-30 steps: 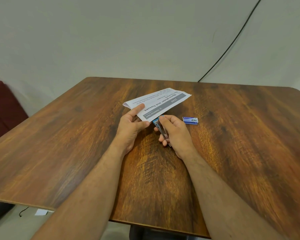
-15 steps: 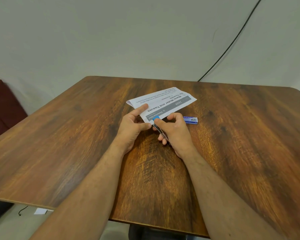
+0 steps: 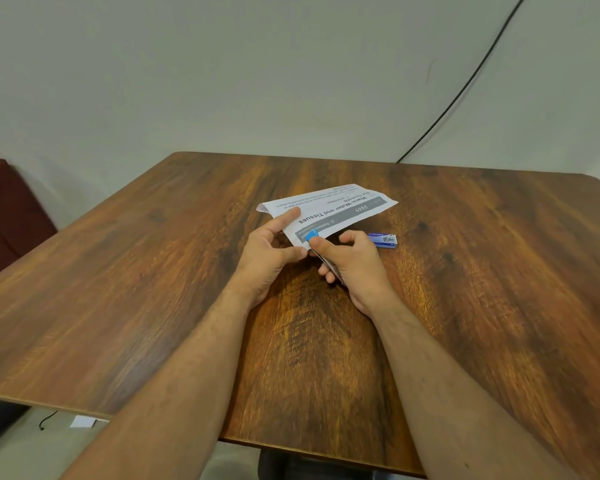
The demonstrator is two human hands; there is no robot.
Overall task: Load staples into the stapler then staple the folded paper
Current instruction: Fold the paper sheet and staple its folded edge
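Stapler [image 3: 313,239], small and blue-tipped, sits pinched in the right hand [image 3: 355,268], thumb on top, its mouth over the near corner of the folded paper [image 3: 329,211], apparently ready to be squeezed. Left hand [image 3: 269,252] pinches that corner beside it, forefinger stretched along the sheet's edge, likely to steady it. Just beyond the right fingers lies a staple box [image 3: 382,240] on the table [image 3: 153,289].

White folded paper [image 3: 329,211] with grey band and black print, blue-tipped stapler [image 3: 313,237], blue staple box [image 3: 382,240], table [image 3: 153,289] — dark-streaked brown woodgrain.
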